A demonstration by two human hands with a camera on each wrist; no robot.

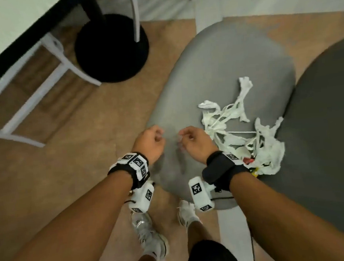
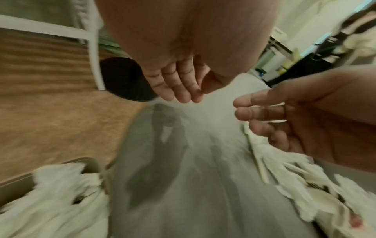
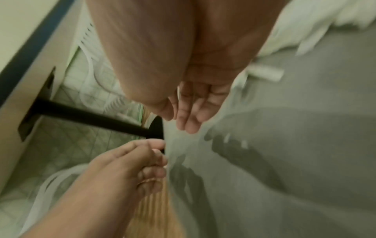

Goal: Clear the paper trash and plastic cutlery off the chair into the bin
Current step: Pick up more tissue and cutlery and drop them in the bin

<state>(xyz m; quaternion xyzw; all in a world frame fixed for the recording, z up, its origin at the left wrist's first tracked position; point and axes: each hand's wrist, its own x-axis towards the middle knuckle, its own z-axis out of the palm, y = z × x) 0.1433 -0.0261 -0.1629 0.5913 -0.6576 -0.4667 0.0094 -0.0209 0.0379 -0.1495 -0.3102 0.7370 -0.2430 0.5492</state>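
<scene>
Grey chair seat [image 1: 213,69]: heap of crumpled white paper trash [image 1: 256,142] w/ thin white plastic cutlery [image 1: 221,120] tangled in it, on the seat's right side. Left hand [image 1: 149,141] and right hand [image 1: 196,142] over the bare left part of the seat, fingers loosely curled, both empty, apart from each other. Right hand just beside the heap. Bin contents blurred in left wrist view
</scene>
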